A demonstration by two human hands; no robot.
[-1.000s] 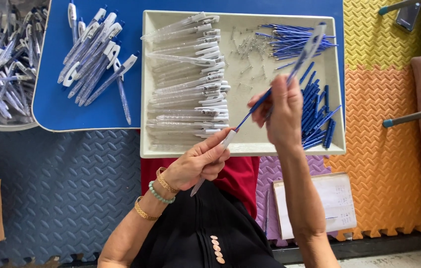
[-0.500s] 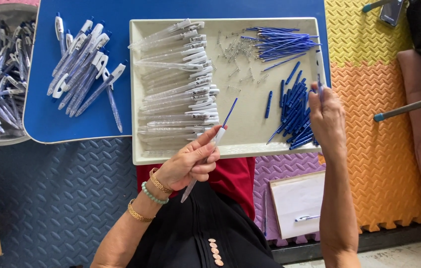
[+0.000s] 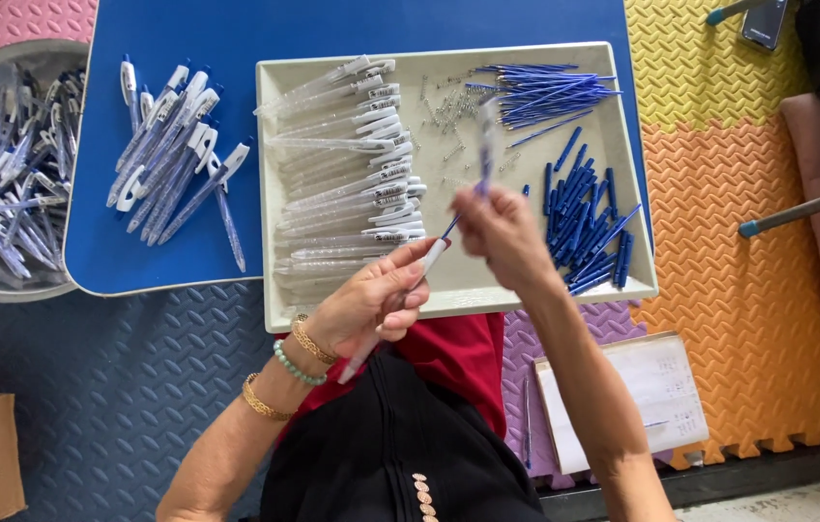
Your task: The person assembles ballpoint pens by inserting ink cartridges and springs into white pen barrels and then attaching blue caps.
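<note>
Head view: left hand grips pen barrel; right hand pinches blurred refill.

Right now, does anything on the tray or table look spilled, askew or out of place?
Mostly orderly. The small springs lie loosely scattered across the tray, not heaped like the clear barrels and blue tips. One finished pen on the blue table lies askew from its pile.

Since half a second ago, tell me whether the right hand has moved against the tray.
Yes. The right hand has moved left, from the blue parts at the tray's right side toward its middle, nearer the left hand.
</note>
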